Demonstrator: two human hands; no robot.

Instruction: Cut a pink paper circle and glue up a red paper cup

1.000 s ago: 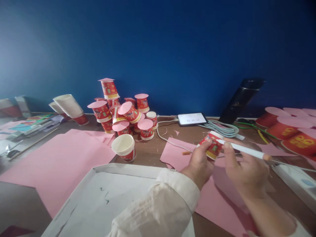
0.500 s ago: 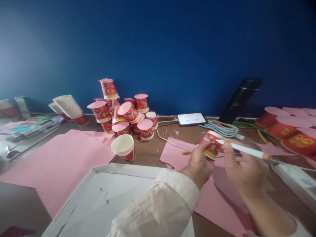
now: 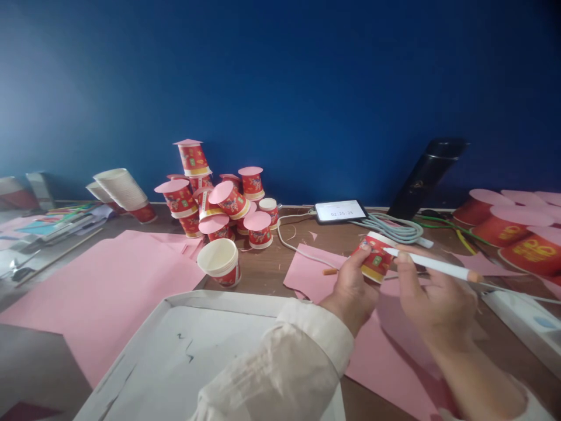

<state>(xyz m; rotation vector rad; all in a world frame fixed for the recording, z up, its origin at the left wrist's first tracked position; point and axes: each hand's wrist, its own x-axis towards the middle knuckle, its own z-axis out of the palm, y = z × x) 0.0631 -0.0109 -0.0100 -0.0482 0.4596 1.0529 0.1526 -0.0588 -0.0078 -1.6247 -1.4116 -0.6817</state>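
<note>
My left hand (image 3: 353,289) is closed around a red paper cup (image 3: 376,257) with a yellow band and printed figures, tilted above the pink paper. Between the thumb and fingers of my right hand (image 3: 432,304) is a white marker (image 3: 438,264) with an orange end. Its tip points left and meets, or nearly meets, the cup's side; I cannot tell which. Below both hands lie pink paper sheets (image 3: 385,368). An orange marker cap (image 3: 330,272) rests on the paper left of the cup.
Red cups topped with pink discs (image 3: 223,196) are piled at the back, near stacked cups (image 3: 120,187) and a cream-lined cup (image 3: 221,266). A white tray (image 3: 210,327) lies in front. A phone (image 3: 340,211), cables (image 3: 390,227) and a black flask (image 3: 425,178) stand along the wall.
The cup in my left hand has turned slightly, so its printed pattern sits a little differently. The marker and my right hand are almost where they were.
</note>
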